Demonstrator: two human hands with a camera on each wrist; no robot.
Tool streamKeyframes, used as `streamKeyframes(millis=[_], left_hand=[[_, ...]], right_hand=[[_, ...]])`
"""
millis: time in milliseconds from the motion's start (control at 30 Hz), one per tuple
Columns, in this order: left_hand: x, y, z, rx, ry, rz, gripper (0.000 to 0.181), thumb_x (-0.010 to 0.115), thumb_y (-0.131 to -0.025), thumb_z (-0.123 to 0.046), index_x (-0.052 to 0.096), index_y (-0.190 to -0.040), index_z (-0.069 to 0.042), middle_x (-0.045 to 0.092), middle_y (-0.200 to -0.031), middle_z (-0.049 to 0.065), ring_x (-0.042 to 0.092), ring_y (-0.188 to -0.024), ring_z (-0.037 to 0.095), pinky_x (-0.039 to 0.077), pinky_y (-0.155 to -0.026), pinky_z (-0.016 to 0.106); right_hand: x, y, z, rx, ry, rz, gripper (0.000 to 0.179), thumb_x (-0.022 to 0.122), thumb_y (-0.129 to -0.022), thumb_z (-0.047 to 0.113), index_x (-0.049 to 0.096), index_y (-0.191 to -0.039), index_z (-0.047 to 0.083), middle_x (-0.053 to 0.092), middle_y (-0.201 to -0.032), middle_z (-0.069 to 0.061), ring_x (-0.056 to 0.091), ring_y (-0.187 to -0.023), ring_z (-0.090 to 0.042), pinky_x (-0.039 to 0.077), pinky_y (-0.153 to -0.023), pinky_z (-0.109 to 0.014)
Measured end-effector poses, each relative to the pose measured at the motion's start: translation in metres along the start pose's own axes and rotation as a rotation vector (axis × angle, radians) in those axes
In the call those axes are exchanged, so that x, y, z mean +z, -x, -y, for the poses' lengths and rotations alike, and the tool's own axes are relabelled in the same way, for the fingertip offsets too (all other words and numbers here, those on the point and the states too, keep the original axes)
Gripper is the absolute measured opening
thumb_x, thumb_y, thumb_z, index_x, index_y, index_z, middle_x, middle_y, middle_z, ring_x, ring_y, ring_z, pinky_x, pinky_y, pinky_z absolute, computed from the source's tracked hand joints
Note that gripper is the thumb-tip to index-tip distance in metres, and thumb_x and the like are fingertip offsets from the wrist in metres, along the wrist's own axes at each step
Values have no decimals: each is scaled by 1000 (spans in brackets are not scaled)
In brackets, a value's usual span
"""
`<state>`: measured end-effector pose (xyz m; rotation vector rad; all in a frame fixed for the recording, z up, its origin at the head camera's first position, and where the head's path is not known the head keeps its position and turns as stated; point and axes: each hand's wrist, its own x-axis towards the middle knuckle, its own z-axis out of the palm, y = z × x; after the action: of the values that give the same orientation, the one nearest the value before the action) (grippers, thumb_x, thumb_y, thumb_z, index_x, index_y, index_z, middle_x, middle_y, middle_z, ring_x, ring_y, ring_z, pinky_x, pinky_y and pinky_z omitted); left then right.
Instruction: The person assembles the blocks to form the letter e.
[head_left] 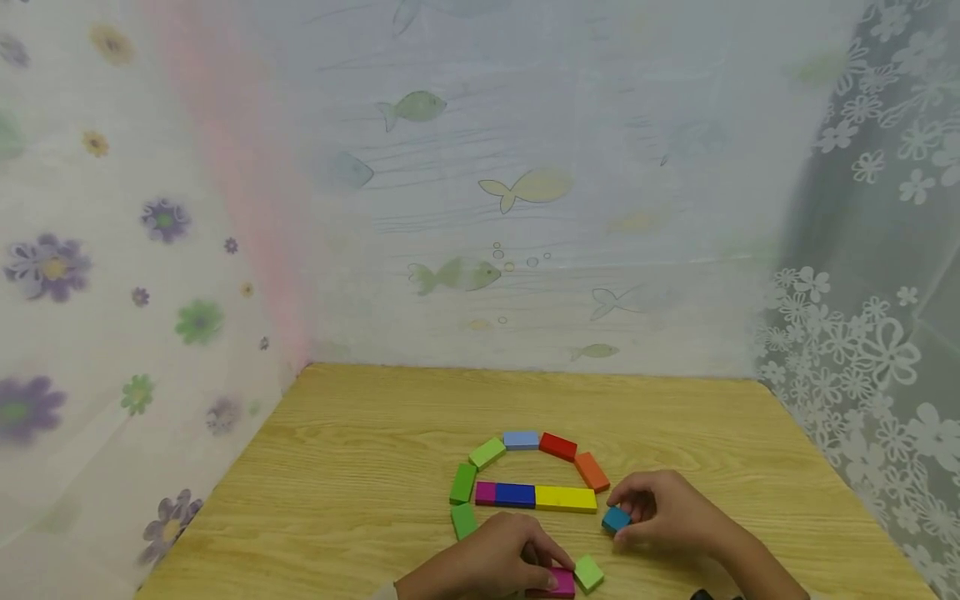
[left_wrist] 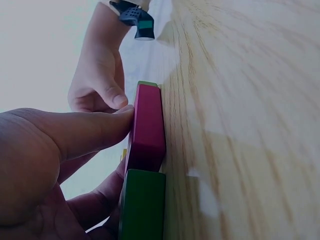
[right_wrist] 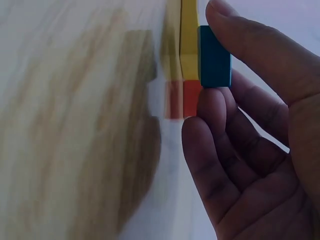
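Observation:
My right hand [head_left: 667, 510] pinches a teal-blue block [head_left: 617, 521] between thumb and fingers, just right of the yellow block [head_left: 566, 498]. In the right wrist view the same teal block [right_wrist: 215, 56] is held against the thumb. At the near edge, my left hand [head_left: 498, 550] has its thumb on a magenta block [head_left: 561, 582], its fingers around the far side. A light green block [head_left: 588, 574] meets that block's right end. The left wrist view has the magenta block [left_wrist: 148, 125] end to end with a dark green block [left_wrist: 142, 205], both on the table.
Green [head_left: 463, 483], light green [head_left: 487, 453], light blue [head_left: 521, 440], red [head_left: 558, 447] and orange [head_left: 592, 472] blocks curve in an arc on the wooden table [head_left: 337, 467]. Inside it, a small magenta block [head_left: 486, 493], a dark blue block [head_left: 515, 496] and the yellow one form a row.

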<state>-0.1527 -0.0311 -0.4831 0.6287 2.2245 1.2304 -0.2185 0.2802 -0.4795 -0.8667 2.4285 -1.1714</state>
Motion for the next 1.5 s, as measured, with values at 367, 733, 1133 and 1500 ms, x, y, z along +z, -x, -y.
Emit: streamKeyframes(millis=[367,733,1133,1500], left_hand=[[-1,0,1,15,-2,8,23,77,-93,-13,83,-108,-30,73,-84,-13,66,-80,-1,52,-70,20],[2,-2,6,19,-3,-3,24,77,-92,-13,83,-108,-31,73,-84,-14,65,-78,-1,52,-68,20],[0,-1,1,15,-12,3,22,77,-93,-14,83,-108,-29,73,-83,-14,65,-78,-1,51,-68,20],[1,-2,3,11,0,-6,24,76,-92,-12,83,-108,-29,73,-83,-14,65,-77,0,51,-67,20]], right_hand=[[13,-1,8,-40,-59,75,33,91,-80,28,76,-107,17,70,-92,2,65,-80,-12,58,-71,-26],[19,-3,9,-76,-58,130,33,91,-80,28,76,-108,18,71,-92,4,64,-80,-9,57,-69,-25],[20,-3,7,-93,-76,159,31,90,-81,28,76,-107,19,70,-91,4,62,-79,-7,56,-68,-25],[22,-3,8,-118,-90,170,31,89,-82,27,76,-108,17,70,-91,3,62,-78,-7,56,-68,-26]])
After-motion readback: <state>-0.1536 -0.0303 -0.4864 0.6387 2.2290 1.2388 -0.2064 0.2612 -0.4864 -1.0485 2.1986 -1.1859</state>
